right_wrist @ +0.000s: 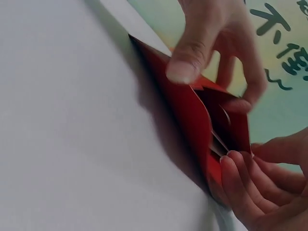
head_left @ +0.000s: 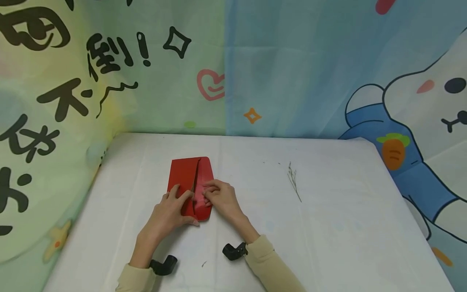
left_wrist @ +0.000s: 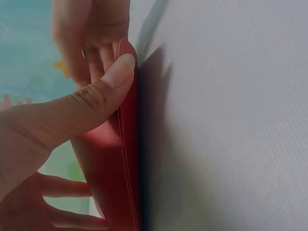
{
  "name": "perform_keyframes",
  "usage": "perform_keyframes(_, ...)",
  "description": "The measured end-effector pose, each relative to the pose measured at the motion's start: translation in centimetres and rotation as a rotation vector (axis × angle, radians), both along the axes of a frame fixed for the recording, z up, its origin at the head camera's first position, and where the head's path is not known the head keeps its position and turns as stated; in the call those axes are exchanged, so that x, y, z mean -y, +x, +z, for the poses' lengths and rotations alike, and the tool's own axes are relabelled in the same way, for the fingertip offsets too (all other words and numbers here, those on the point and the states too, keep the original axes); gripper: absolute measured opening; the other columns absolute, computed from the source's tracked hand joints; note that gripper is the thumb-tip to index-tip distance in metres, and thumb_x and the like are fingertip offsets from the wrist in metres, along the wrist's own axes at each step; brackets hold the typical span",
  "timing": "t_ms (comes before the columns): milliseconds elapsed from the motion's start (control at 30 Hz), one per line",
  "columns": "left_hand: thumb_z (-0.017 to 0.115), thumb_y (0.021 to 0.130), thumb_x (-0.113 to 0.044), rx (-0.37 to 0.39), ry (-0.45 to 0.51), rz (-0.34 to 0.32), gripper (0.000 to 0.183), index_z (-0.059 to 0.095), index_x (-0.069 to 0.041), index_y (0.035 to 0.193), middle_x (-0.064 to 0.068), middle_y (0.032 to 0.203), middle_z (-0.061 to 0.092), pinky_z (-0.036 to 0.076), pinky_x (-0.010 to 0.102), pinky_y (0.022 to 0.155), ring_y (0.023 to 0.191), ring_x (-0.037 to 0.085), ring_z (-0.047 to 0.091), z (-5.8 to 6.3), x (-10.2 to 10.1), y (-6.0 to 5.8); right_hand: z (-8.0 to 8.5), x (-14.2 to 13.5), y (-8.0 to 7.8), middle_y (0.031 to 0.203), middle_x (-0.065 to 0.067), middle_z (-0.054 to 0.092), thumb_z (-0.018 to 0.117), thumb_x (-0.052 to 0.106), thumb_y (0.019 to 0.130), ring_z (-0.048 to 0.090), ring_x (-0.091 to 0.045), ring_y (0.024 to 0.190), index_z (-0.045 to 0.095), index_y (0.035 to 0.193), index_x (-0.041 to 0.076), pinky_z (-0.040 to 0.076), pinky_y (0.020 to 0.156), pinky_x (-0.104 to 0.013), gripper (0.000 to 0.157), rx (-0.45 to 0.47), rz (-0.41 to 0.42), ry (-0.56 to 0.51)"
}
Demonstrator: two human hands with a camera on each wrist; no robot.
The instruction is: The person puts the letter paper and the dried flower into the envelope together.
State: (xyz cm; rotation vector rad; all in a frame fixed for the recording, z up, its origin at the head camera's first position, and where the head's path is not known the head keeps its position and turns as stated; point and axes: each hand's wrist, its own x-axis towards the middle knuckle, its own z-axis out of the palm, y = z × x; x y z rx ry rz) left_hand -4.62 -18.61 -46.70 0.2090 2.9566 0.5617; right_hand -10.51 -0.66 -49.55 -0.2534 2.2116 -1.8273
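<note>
A red paper envelope [head_left: 183, 171] lies on the white table, its flap [head_left: 205, 170] unfolded toward the right. My left hand [head_left: 166, 215] grips the envelope by its lower part, thumb along the near edge and fingers spread over the top face. In the right wrist view the envelope's mouth [right_wrist: 226, 118] gapes, with a pale thin edge showing inside. My right hand [head_left: 223, 199] pinches the flap's right side, several fingertips reaching to the mouth. In the left wrist view the left thumb [left_wrist: 98, 98] presses on the envelope's edge.
A thin dried sprig [head_left: 293, 182] lies right of the envelope on the white table [head_left: 346, 227]. A small dark scrap [head_left: 204, 264] lies near the front. Black wrist cameras [head_left: 163, 266] sit at both sleeves. Printed cloth [head_left: 284, 73] hangs behind and at the left.
</note>
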Motion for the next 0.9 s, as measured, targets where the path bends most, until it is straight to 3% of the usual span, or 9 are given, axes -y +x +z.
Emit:
perform_keyframes(233,0.088,0.062,-0.047,0.002,0.025,0.002,0.073,0.057,-0.024,0.124,0.025,0.143,0.041,0.052,0.064,0.076,0.118,0.053,0.049,0.1,0.0,0.0,0.6,-2.9,0.0,0.083,-0.004,0.072,0.068,0.007,0.086,0.062,-0.008,0.061,0.072,0.104,0.006,0.048,0.058,-0.017,0.019,-0.21,-0.106,0.207)
perform_keyframes(533,0.088,0.063,-0.048,0.031,0.031,0.011,0.069,0.056,-0.028,0.121,0.025,0.146,0.039,0.051,0.06,0.074,0.119,0.051,0.049,0.2,0.2,0.0,2.1,-6.3,-0.8,0.085,-0.005,0.072,0.071,0.011,0.087,0.064,-0.013,0.068,0.073,0.1,0.007,0.051,0.063,-0.022,0.013,-0.39,-0.221,0.373)
perform_keyframes(900,0.087,0.063,-0.05,0.039,0.033,0.008,0.07,0.056,-0.029,0.121,0.024,0.146,0.038,0.052,0.058,0.074,0.12,0.049,0.048,0.2,0.2,0.0,2.8,-10.8,-2.2,0.087,-0.007,0.073,0.069,0.015,0.089,0.065,-0.02,0.07,0.073,0.102,0.008,0.05,0.062,-0.033,0.015,-0.469,-0.373,0.564)
